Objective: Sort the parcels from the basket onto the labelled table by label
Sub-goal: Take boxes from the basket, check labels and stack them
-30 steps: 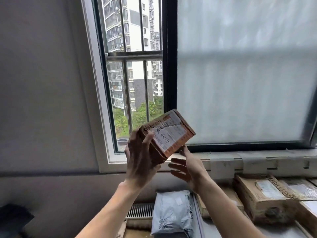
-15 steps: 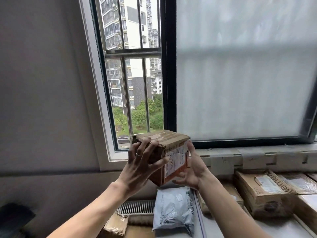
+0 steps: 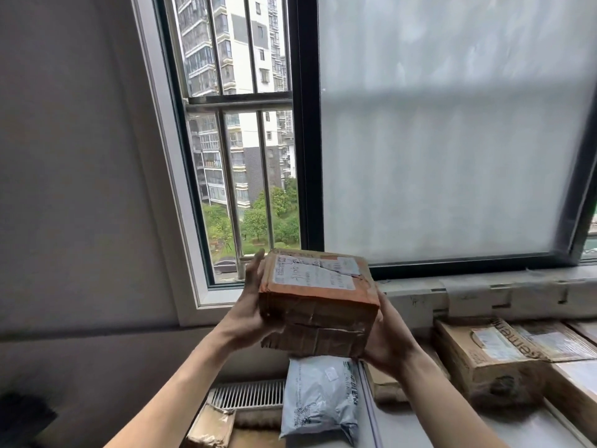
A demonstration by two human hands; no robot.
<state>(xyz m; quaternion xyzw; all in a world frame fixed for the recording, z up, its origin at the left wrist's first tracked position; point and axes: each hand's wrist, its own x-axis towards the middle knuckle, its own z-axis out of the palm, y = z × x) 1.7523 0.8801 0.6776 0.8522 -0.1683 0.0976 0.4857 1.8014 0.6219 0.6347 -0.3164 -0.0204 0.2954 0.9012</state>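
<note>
Daylight is coming through the clear window pane (image 3: 248, 176), where metal bars (image 3: 239, 101) are crossing in front of tall apartment blocks (image 3: 240, 53) and green trees (image 3: 277, 215), and a dark car (image 3: 225, 265) is sitting below them. A frosted pane (image 3: 452, 140) is filling the right side above a taped sill (image 3: 484, 287), and a white slatted grille (image 3: 248, 393) is showing low down beside the grey wall (image 3: 80, 156)
</note>
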